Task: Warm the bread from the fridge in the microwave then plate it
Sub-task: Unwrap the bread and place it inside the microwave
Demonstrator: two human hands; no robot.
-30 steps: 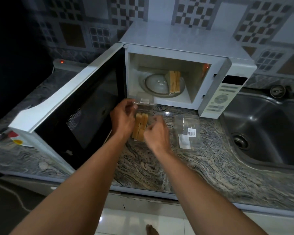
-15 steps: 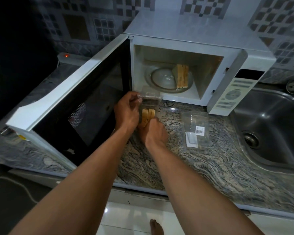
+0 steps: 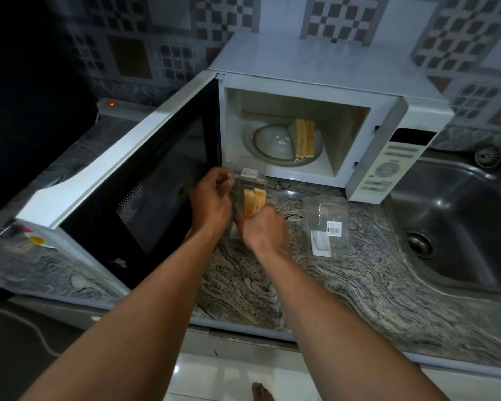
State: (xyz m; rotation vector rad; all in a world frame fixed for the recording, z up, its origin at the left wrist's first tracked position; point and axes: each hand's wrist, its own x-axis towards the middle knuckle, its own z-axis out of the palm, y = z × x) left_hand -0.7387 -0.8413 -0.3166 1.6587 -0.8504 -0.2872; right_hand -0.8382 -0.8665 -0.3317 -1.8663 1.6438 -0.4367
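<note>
Holds sliced bread on edge in a clear, glossy clamshell pack, long axis pointing away toward the open white microwave. Grips pack's left side with left hand, near end with right hand, fingers curled. Beyond fingers, more slices on glass turntable. Beneath, veined granite counter.

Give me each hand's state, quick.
Left hand: closed, holding the clear pack.
Right hand: closed, gripping the bread slices in that pack.
</note>
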